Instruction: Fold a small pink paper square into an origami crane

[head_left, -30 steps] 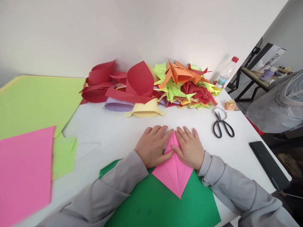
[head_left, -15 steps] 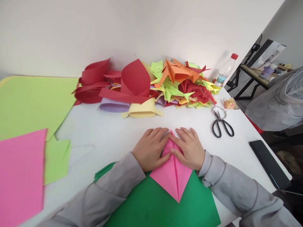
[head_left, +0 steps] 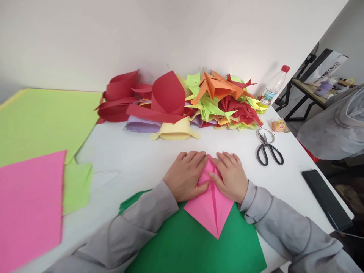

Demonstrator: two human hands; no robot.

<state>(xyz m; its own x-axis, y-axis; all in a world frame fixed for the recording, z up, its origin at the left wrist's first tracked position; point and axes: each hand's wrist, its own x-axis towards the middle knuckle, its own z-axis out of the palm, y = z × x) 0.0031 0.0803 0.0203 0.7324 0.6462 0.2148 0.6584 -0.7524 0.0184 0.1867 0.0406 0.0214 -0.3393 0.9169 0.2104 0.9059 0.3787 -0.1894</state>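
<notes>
A pink paper [head_left: 211, 206] folded into a diamond, with a seam down its middle, lies partly over a green sheet [head_left: 193, 242]. My left hand [head_left: 186, 176] rests on the paper's upper left edge, thumb reaching towards the seam. On the upper right edge lies my right hand [head_left: 231, 177], its thumb and forefinger near the seam. Both hands press the paper down from above with fingers spread a little. The paper's top tip shows between them.
Red curved paper pieces [head_left: 168, 93] and a pile of folded orange, green and red paper [head_left: 218, 89] stand along the wall. Scissors [head_left: 265, 146], a bottle [head_left: 273, 85] and a phone [head_left: 327, 199] are at right. Pink sheets [head_left: 30, 208] lie left. A person's grey sleeve [head_left: 330, 121] shows far right.
The whole view has shifted slightly, so things appear a little further right. Both hands remain on the pink paper, with the fingers hardly moved.
</notes>
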